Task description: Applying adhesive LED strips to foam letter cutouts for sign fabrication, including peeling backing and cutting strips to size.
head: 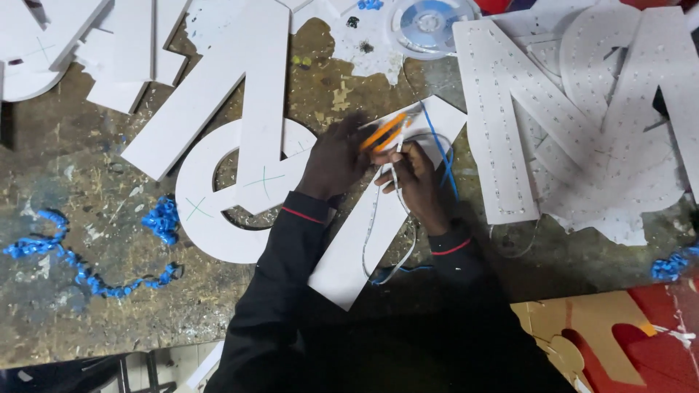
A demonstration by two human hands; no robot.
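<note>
- Left hand (335, 159): closed on orange tool (384, 132), mid-bench (87, 306).
- Right hand (413, 175): pinching white strip (397, 171) over white letter (386, 218).
- Risk: strip likely slips or kinks; blue wire (439, 149) may snag.

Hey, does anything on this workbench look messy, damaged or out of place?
Yes. Blue curly scraps lie strewn across the left of the worn, paint-stained workbench, with more at the right edge. White cut-out letters lie overlapped at odd angles. The left hand and right hand work a white strip.
</note>
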